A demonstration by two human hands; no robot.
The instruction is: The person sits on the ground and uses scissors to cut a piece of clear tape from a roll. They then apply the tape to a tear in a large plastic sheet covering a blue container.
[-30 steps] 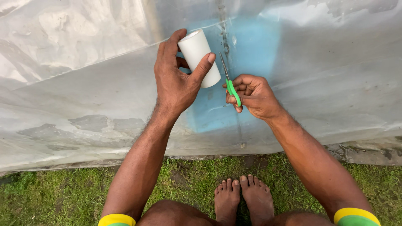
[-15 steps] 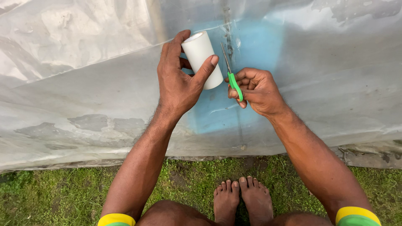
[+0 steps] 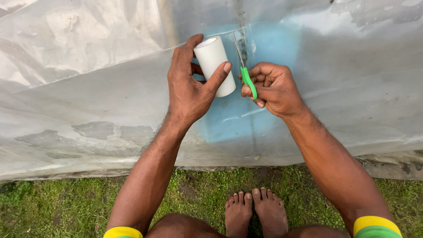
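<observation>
the far left of the frame is filled by a clear plastic sheet [image 3: 79, 92], wrinkled and shiny, with cloudy wet-looking patches in the lower left part; it runs across the whole upper two thirds of the view. below it, along the bottom edge, lies a strip of green grass [image 3: 57, 207] with some bare soil.

left of centre, the left hand [image 3: 189, 90] comes up from the bottom on a bare forearm and is wrapped around a white roll [image 3: 215, 65] in the upper middle of the frame. the thumb lies across the roll's front and the fingers curl behind it, so the grip is closed on the roll, which stands slightly tilted against the sheet.

just right of the roll, a pair of scissors [image 3: 245, 70] with green handles points up toward the top centre, its thin metal blades lying against the sheet; whether the blades are parted or together cannot be told. the right hand [image 3: 273, 88] is curled tight around the green handles, fingers folded in. behind both hands a light blue patch [image 3: 264, 53] shows through the plastic in the centre.

at the bottom centre are two bare feet [image 3: 255, 211] side by side on the grass. yellow and green cuffs show at the bottom corners.
</observation>
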